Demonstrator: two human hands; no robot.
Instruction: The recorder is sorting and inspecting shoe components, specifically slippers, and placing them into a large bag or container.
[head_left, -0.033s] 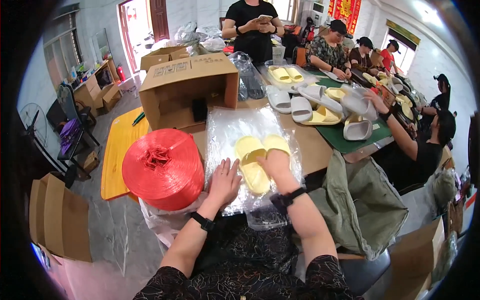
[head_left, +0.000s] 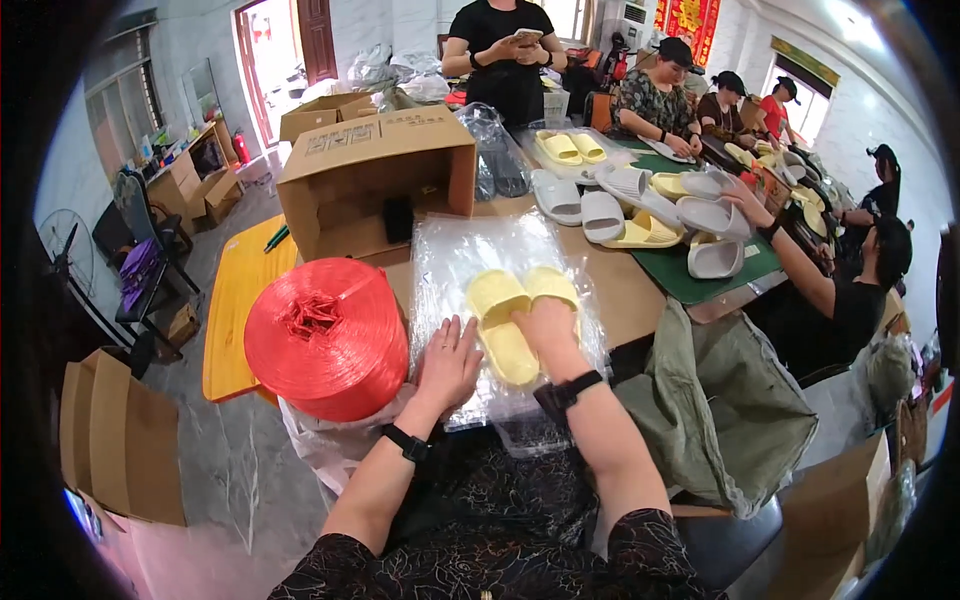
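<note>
Across the middle of the view runs the brown surface we work at, with other people seated along its far right side and one person standing at the far end. On its left part stands a large open cardboard box, lying on its side with the opening toward us. Just in front of the box, at the near left edge, sits a big red spool of plastic twine, resting on crumpled clear plastic. A green mat farther right carries several white and yellow slippers. Beside the spool, straight ahead of us, a stack of clear plastic bags lies flat on the surface, and on it rest our two yellow slippers, side by side and touching, toes pointing away. Our left hand lies open and flat, fingers spread, pressing on the plastic just left of the slippers, close to the spool. Our right hand is laid over the near end of the right slipper, fingers curled loosely on it; we cannot tell whether it truly grips.
</note>
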